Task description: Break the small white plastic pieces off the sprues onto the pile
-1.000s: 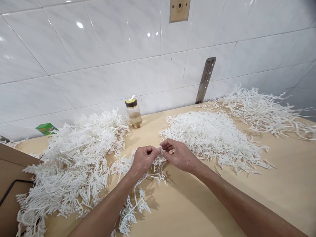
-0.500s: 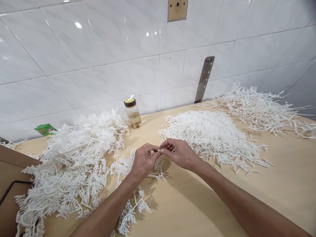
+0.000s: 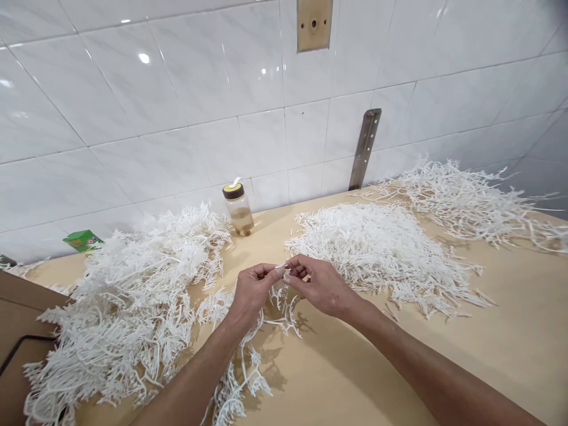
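My left hand (image 3: 256, 290) and my right hand (image 3: 320, 285) meet fingertip to fingertip above the table. Between them is a small white branched plastic piece (image 3: 281, 268), mostly covered by the fingers. The left thumb and forefinger pinch it, and the right thumb and forefinger close on it from the other side. Just under the hands hangs or lies a white branched plastic sprig (image 3: 288, 322); whether it joins the held piece I cannot tell. To the left spreads a large heap of white branched plastic sprigs (image 3: 146, 302). Beyond my right hand lies a pile of short white plastic pieces (image 3: 368, 245).
A lidded bottle (image 3: 239, 216) with brownish liquid stands near the tiled wall (image 3: 186, 89). Long white plastic runners (image 3: 465, 201) lie tangled at the back right. A green box (image 3: 82, 239) and a brown cardboard box (image 3: 26, 319) are at the left. A metal bracket (image 3: 366, 148) is against the wall.
Both hands stay together, with the left wrist slightly shifted left. More of the sprig below now shows beneath the fingers. The view has tilted up a little.
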Available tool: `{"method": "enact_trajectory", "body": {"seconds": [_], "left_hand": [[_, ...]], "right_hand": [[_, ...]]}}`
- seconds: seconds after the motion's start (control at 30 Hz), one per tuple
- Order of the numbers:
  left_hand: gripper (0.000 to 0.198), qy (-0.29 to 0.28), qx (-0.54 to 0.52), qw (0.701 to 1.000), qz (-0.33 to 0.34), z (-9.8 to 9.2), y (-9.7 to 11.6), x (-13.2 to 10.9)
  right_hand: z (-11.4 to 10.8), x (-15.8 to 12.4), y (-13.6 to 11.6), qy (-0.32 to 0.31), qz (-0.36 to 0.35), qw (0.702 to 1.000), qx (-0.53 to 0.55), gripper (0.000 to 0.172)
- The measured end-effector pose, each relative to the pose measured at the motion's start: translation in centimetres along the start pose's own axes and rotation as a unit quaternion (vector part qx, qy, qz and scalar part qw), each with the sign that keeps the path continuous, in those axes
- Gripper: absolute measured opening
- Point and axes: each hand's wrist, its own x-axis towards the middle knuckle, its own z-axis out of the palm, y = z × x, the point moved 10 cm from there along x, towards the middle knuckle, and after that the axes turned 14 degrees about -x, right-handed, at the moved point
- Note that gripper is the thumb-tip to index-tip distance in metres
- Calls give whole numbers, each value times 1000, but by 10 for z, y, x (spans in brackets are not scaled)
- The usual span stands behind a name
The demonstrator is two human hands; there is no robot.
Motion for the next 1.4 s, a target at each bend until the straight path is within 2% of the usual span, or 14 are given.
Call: {"method": "enact_trajectory", "body": {"seconds": [0.17,0.4,0.47,0.6,0.7,0.8,0.97,1.03,1.17,1.27,1.4], "left_hand": [[34,-5,-15,1000,-1,0,-2,1],[43,7,-50,998,-37,-4,-5,2],[44,7,-55,997,-48,-4,-7,2],[42,13,-78,995,-55,-3,-10,2],[37,24,-68,996,-46,-4,-8,1],[31,34,-41,998,-30,-4,-3,0],[31,18,-25,999,-22,0,1,-2],[35,9,-23,999,-24,2,1,-3],[45,-2,-17,1000,-5,3,2,-2],[35,-24,42,999,20,6,1,-2],[23,-44,146,987,58,8,-1,-1]], "right_hand": [[2,1,5,5,20,998,-56,15],[10,0,3,-47,13,998,-36,18],[8,0,3,-34,8,999,-26,14],[6,0,2,-15,4,999,-46,21],[5,-1,-2,-2,10,998,-63,17],[1,-2,-6,25,12,997,-74,12],[-7,-4,-12,88,-29,990,-108,15],[-7,-4,-7,89,-15,993,-82,15],[-2,-3,16,74,79,994,33,10],[4,-4,23,72,114,987,91,11],[12,-3,22,52,113,987,103,14]]}}
